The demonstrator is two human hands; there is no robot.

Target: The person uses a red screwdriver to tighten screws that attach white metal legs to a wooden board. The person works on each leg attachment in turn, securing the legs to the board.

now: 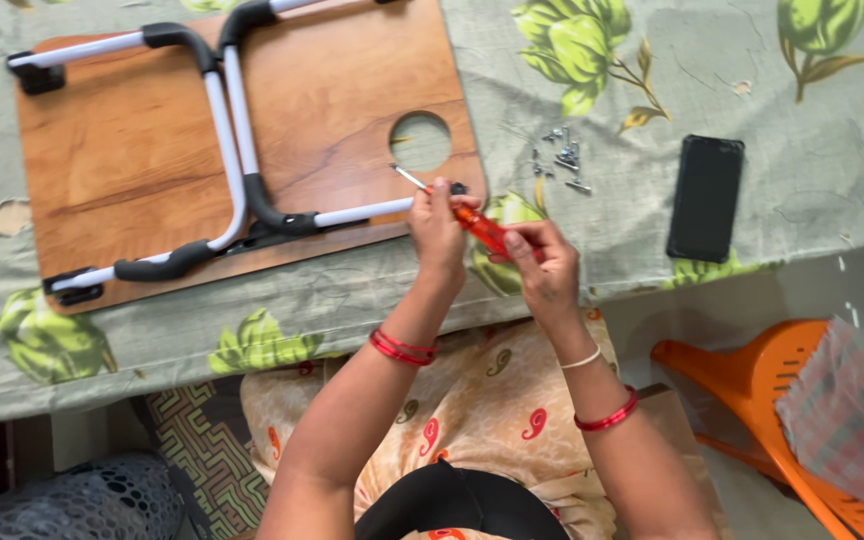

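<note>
Between both hands, left hand steadying the shaft and right hand clamped on the red screwdriver, the tip should seat squarely against the leg bracket.

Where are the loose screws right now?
In the head view, the screws lie in a small pile on the cloth, between the wooden board and the black phone.

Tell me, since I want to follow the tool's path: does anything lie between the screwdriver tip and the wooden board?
Nothing visible does. Both hands hold the screwdriver, and its metal tip already lies over the wooden board beside the round hole.
</note>
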